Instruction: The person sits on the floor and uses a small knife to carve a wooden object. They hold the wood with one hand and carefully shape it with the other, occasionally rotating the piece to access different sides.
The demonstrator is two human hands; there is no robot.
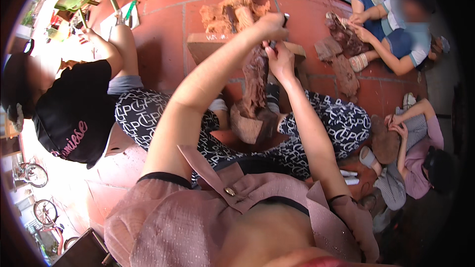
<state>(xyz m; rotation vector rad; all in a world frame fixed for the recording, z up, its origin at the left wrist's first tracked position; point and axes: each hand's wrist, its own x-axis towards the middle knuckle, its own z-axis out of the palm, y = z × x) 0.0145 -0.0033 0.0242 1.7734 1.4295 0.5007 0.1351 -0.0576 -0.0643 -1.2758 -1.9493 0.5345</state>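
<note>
Both left hand (271,28) and right hand (282,62) meet at 12 o'clock, atop the brown carving (255,79) between the legs (331,123). The left grip seems clamped on a dark tool (286,18); the right I cannot tell. Upper carving looks shaped; its base (249,126) appears uncut.

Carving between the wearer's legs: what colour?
The carving is reddish-brown, best seen in the head view.

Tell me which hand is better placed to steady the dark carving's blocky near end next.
Right, probably: the right hand is nearer that end of the dark wood carving, while the left hand reaches farther forward. What each hand grips is too small to tell.
</note>
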